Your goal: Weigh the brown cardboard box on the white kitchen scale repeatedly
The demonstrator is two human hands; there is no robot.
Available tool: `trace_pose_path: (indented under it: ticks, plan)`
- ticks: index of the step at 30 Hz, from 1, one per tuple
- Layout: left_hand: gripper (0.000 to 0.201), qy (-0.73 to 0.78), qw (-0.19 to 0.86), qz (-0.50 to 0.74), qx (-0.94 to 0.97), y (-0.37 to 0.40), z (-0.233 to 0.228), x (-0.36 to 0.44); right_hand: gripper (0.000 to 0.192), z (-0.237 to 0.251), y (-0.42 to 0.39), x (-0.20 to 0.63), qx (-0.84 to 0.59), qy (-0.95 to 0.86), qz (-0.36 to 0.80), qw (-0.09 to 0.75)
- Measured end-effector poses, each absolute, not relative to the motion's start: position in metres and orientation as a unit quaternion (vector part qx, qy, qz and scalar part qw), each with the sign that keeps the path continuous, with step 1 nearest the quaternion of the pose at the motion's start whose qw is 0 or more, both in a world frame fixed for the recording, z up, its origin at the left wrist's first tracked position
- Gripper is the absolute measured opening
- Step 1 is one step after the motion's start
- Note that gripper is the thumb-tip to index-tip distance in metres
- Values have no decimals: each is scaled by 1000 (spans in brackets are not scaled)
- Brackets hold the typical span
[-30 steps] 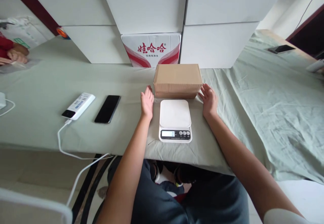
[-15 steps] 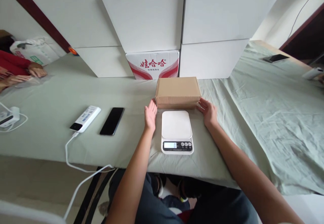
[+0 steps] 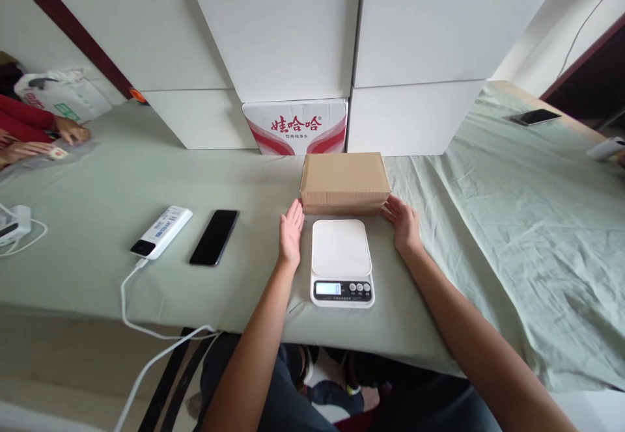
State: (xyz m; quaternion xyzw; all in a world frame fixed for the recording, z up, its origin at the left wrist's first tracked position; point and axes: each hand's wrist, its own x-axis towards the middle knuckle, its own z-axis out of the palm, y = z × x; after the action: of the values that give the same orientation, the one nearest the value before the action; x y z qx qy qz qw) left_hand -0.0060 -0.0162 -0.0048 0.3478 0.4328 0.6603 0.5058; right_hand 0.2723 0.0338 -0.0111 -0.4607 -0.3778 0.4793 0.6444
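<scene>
A closed brown cardboard box [image 3: 346, 175] lies on the cloth-covered table, just behind a white kitchen scale [image 3: 341, 246] with a lit display. My left hand [image 3: 291, 231] is at the box's near left corner, its fingers stretched out and the palm turned inward. On the other side, my right hand [image 3: 403, 222] has its fingertips at the near right corner, partly behind the box edge. Both hands are open, with the scale between them. Whether the fingertips press on the cardboard I cannot tell. The scale's plate carries nothing.
White cartons, one a printed carton [image 3: 295, 126], stand behind the box. Left of my hands lie a black phone [image 3: 215, 237] and a white power bank [image 3: 161, 232] with a cable. Another person's hands [image 3: 71, 131] are at far left. Another phone [image 3: 535, 117] lies far right.
The view has shifted slightly, so the box, scale and hands sit a little lower. My hands keep their places at the box. A small white-and-red item now shows by the other person's hand.
</scene>
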Motion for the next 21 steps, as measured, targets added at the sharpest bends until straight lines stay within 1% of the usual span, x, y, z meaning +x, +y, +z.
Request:
trace_pose_path:
  ticks: [3, 6, 10, 13, 16, 19, 21]
  plan:
    - [98, 437, 505, 656, 351, -15, -5, -6, 51, -12, 33, 272, -446, -391, 493, 637]
    - [100, 444, 503, 654, 350, -14, -7, -5, 52, -12, 32, 272, -433, -410, 504, 625]
    - [98, 458, 506, 633, 365, -14, -10, -3, 50, -12, 30, 272, -431, -431, 513, 605]
    - [96, 461, 502, 630, 372, -15, -10, -3, 47, -10, 29, 271, -423, -433, 516, 607]
    - [90, 438, 473, 663, 380, -18, -7, -5, 48, -9, 24, 270, -413, -456, 484, 623]
    - [77, 408, 428, 700, 400, -20, -2, -9, 52, -6, 17, 267, -420, -479, 415, 649]
    - [69, 395, 400, 715, 416, -22, 3, -12, 49, -3, 10, 265, -422, -483, 379, 667]
